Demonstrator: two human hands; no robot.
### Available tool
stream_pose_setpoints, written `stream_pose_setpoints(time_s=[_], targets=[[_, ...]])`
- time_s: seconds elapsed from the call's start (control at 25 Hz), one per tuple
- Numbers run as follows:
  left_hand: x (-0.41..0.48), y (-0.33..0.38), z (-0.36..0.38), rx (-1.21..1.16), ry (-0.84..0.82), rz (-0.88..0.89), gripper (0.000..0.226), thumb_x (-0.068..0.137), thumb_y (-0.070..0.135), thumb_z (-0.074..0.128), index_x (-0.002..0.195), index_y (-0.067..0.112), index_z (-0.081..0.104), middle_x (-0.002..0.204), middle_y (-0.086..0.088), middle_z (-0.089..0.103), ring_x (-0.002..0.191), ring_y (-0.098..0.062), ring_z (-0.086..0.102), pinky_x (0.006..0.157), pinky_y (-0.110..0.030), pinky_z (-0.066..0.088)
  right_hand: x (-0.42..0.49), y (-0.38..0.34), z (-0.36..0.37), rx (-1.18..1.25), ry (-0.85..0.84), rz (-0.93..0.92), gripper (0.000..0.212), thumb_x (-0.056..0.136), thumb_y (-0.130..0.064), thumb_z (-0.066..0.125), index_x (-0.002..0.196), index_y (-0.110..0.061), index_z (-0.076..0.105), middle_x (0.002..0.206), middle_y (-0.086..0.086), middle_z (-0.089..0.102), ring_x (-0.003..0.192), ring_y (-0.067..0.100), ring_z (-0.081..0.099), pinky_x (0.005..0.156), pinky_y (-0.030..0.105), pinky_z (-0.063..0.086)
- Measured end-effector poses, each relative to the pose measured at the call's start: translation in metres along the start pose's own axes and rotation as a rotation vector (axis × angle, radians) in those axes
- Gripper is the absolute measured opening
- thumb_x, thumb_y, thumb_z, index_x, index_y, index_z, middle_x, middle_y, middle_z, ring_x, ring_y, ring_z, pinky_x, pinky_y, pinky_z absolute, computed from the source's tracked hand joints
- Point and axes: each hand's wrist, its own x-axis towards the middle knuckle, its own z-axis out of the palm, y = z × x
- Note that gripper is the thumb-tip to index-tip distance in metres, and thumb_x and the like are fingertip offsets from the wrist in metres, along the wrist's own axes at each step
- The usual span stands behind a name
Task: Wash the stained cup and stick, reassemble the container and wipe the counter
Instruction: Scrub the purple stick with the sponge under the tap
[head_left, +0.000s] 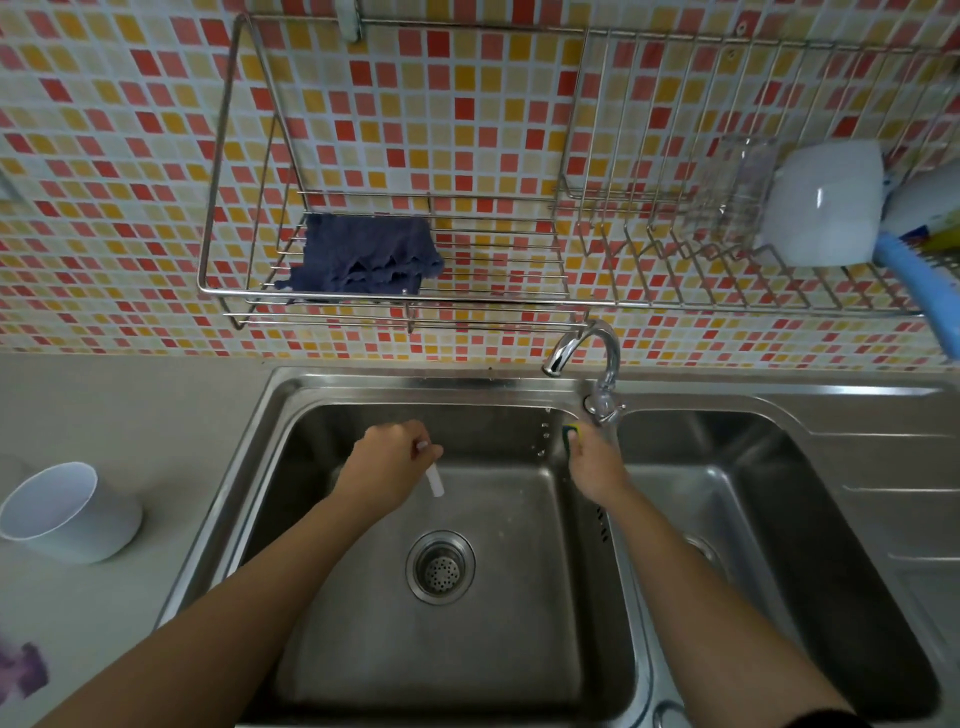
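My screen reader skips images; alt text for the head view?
Over a steel sink, the left hand pinches a white stick while the right hand holds a sponge by the tap. A white cup sits on the counter.

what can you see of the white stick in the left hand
The stick is short, straight and plain white, and looks like plastic. The left hand pinches it near its upper end, and the tip pokes out of the hand. It hangs tilted, lower end down, over the left sink basin and touches nothing else. No stain can be made out on it.
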Motion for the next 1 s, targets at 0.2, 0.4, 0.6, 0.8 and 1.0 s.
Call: stream_pose_setpoints(time_s=[0.2,0.4,0.6,0.8,1.0], targets=[[-0.017,0.023,-0.001,0.126,-0.015,0.083,0.024,0.094,0.033,0.051,0.096,0.01,0.059,0.083,-0.007,0.063,0.07,-0.02,0.059,0.064,-0.031,0.051,-0.05,-0.029,0.013,-0.134,-0.011,-0.035,0.049,0.101,-0.035,0.023,0.096,-0.003,0.06,0.091,0.026,0.067,0.089,0.04,0.064,0.078,0.042,0.05],[-0.034,0.033,-0.016,0.177,0.012,0.152,0.025,0.095,0.034,0.048,0.099,0.011,0.057,0.091,-0.008,0.065,0.08,-0.028,0.063,0.069,-0.035,0.053,-0.08,-0.066,-0.012,-0.044,0.128,-0.173,0.05,0.099,-0.037,0.023,0.068,-0.012,0.053,0.068,0.014,0.059,0.069,0.033,0.06,0.068,0.039,0.051],[-0.036,0.035,-0.037,0.153,0.086,0.178,0.023,0.094,0.037,0.048,0.099,0.016,0.058,0.09,-0.002,0.066,0.076,-0.018,0.064,0.071,-0.029,0.055,-0.111,-0.121,-0.071,0.083,0.282,-0.442,0.033,0.1,-0.036,0.022,0.104,-0.018,0.049,0.071,-0.011,0.052,0.065,0.012,0.055,0.066,0.036,0.047],[-0.04,0.036,-0.057,0.1,0.133,0.173,0.021,0.094,0.039,0.047,0.1,0.021,0.056,0.089,0.003,0.065,0.075,-0.01,0.064,0.074,-0.025,0.056,-0.09,-0.208,-0.145,0.595,0.141,-0.468,0.049,0.097,-0.015,0.024,0.142,-0.032,0.022,0.148,-0.001,0.021,0.124,0.016,0.032,0.105,0.036,0.029],[-0.051,0.019,-0.078,0.035,0.208,0.114,0.02,0.092,0.039,0.049,0.095,0.022,0.058,0.086,0.006,0.066,0.074,-0.009,0.063,0.07,-0.025,0.054,-0.022,-0.246,-0.145,0.154,-0.04,-0.252,0.055,0.1,-0.017,0.031,0.149,-0.025,0.007,0.156,0.014,-0.013,0.143,0.033,0.009,0.11,0.04,0.023]])
